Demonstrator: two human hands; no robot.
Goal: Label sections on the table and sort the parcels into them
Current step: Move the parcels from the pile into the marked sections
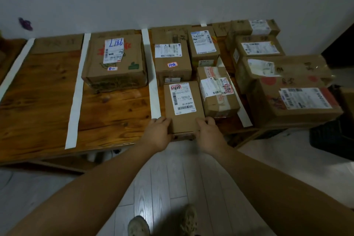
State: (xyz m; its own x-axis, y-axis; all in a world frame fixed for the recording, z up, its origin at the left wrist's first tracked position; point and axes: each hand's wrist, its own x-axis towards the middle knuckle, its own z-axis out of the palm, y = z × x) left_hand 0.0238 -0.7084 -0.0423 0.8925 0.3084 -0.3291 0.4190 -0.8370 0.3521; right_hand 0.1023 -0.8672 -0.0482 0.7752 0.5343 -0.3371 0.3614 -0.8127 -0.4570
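Observation:
A small brown parcel (183, 105) with a white shipping label sits at the front edge of the wooden table (42, 97), in the third section from the left. My left hand (158, 133) grips its near left corner and my right hand (209, 132) grips its near right corner. White tape strips (76, 90) divide the table into sections, each with a cardboard label (57, 44) at the back. A large parcel (115, 63) marked 987 fills the second section. Three other parcels (172, 63) share the third section.
Several bigger parcels (295, 99) are stacked at the right end of the table against the wall. The leftmost taped section holds only its cardboard label. Pale floorboards (168, 188) and my shoes (138, 226) lie below the table edge.

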